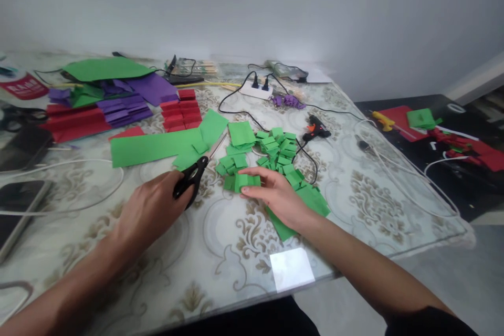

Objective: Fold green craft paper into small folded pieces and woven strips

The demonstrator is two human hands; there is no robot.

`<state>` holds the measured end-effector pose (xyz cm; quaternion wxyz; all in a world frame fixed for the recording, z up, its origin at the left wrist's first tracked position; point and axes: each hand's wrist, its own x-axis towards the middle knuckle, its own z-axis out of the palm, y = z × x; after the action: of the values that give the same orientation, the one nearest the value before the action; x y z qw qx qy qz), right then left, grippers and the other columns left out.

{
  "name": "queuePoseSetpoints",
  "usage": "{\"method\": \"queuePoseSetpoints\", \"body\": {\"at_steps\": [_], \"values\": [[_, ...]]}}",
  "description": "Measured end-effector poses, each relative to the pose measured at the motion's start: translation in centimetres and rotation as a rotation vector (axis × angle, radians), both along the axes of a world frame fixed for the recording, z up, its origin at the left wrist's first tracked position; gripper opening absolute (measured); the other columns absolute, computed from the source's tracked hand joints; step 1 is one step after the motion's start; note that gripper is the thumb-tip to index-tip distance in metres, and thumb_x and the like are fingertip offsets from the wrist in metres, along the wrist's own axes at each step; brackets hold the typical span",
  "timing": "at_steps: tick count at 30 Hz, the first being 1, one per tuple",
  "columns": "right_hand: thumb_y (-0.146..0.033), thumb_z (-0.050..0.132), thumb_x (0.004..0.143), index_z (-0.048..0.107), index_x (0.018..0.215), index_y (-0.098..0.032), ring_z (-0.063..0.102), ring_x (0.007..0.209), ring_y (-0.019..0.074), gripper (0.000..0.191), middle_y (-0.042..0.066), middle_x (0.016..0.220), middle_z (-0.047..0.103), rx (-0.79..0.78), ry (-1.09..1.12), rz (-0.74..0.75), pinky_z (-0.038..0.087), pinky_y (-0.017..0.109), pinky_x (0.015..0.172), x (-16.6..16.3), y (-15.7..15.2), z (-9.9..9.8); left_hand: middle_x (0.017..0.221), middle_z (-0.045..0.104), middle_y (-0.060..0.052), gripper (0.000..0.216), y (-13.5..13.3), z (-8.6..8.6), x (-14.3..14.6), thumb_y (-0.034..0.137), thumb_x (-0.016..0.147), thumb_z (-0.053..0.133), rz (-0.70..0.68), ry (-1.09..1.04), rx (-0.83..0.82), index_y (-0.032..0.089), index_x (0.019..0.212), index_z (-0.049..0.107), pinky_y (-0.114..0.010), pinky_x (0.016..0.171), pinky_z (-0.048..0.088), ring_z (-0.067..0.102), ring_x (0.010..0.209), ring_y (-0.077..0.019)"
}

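My left hand (155,205) is closed round the black handles of a pair of scissors (196,172), whose blades point up and to the right over green paper. Between the thumb and fingers of my right hand (277,194) is a folded piece of green paper (248,182). Just beyond it lie a heap of small folded green pieces (277,148) and a stack of green paper squares (241,134). A long green strip (153,147) stretches to the left behind the scissors. Under my right wrist rests a larger green sheet (313,200), partly covered.
A black hot glue gun (316,128) and a white power strip (256,90) with cables stand behind the heap. Red folded paper (181,113) and purple paper (124,110) lie back left. A phone (21,210) is at the left edge. A dark surface (433,168) adjoins at right.
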<state>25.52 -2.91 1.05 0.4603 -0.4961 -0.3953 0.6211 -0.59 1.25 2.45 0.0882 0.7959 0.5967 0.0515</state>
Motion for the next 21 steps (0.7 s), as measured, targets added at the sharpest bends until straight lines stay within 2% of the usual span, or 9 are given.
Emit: {"method": "queuePoseSetpoints", "body": {"at_steps": [3, 8, 12, 15, 17, 19, 21], "values": [[-0.023, 0.094, 0.067, 0.077, 0.116, -0.025, 0.066, 0.076, 0.0169, 0.052, 0.001, 0.092, 0.073, 0.037, -0.108, 0.067, 0.057, 0.029, 0.068, 0.2, -0.1, -0.2, 0.09, 0.073, -0.011, 0.03, 0.0, -0.5, -0.4, 0.042, 0.098, 0.047, -0.025, 0.02, 0.08, 0.019, 0.095, 0.065, -0.035, 0.066, 0.041, 0.071, 0.081, -0.0315], [-0.019, 0.093, 0.067, 0.077, 0.117, -0.024, 0.055, 0.059, 0.0092, 0.053, -0.004, 0.081, 0.068, 0.004, -0.057, 0.132, 0.047, 0.023, 0.055, -0.2, -0.2, -0.1, 0.096, 0.075, -0.011, 0.028, 0.2, -1.5, -0.9, 0.039, 0.1, 0.053, -0.078, -0.001, 0.152, 0.017, 0.101, 0.07, -0.036, 0.068, 0.047, 0.073, 0.084, -0.0313], [-0.017, 0.095, 0.065, 0.079, 0.112, -0.023, 0.066, 0.071, 0.0113, 0.05, -0.002, 0.089, 0.072, -0.05, 0.072, 0.176, 0.056, 0.024, 0.069, -0.4, -0.3, 0.2, 0.101, 0.073, -0.011, 0.029, 0.4, -1.7, -0.9, 0.039, 0.1, 0.056, -0.147, -0.09, 0.242, 0.016, 0.102, 0.073, -0.037, 0.073, 0.051, 0.073, 0.084, -0.0296], [-0.016, 0.096, 0.062, 0.081, 0.109, -0.023, 0.071, 0.079, 0.0123, 0.049, 0.0, 0.102, 0.073, -0.122, 0.148, 0.234, 0.06, 0.027, 0.078, -0.3, -0.4, 0.2, 0.1, 0.071, -0.01, 0.026, 0.2, -1.0, -0.8, 0.035, 0.101, 0.056, -0.194, -0.213, 0.303, 0.016, 0.103, 0.073, -0.036, 0.076, 0.053, 0.072, 0.083, -0.026], [-0.016, 0.097, 0.061, 0.081, 0.108, -0.023, 0.073, 0.079, 0.0121, 0.05, 0.001, 0.106, 0.072, -0.172, 0.199, 0.285, 0.06, 0.028, 0.08, -0.2, -0.5, 0.1, 0.105, 0.07, -0.008, 0.022, -0.1, -0.4, -0.5, 0.033, 0.103, 0.058, -0.244, -0.355, 0.269, 0.018, 0.108, 0.073, -0.034, 0.078, 0.054, 0.07, 0.084, -0.0225], [-0.016, 0.097, 0.062, 0.082, 0.109, -0.023, 0.074, 0.078, 0.0131, 0.05, 0.001, 0.102, 0.073, -0.21, 0.26, 0.35, 0.061, 0.031, 0.082, -0.2, -0.5, -0.1, 0.115, 0.069, -0.007, 0.023, -0.6, 0.1, -0.2, 0.032, 0.102, 0.063, -0.351, -0.553, 0.105, 0.022, 0.121, 0.07, -0.029, 0.079, 0.056, 0.069, 0.089, -0.0192], [-0.018, 0.098, 0.062, 0.081, 0.108, -0.023, 0.074, 0.08, 0.0146, 0.049, 0.001, 0.096, 0.074, -0.241, 0.311, 0.42, 0.061, 0.032, 0.081, -0.2, -0.5, -0.4, 0.124, 0.067, -0.006, 0.027, -1.1, 0.0, 0.2, 0.03, 0.1, 0.069, -0.447, -0.696, -0.033, 0.027, 0.127, 0.068, -0.028, 0.087, 0.056, 0.068, 0.107, -0.0202]]}}
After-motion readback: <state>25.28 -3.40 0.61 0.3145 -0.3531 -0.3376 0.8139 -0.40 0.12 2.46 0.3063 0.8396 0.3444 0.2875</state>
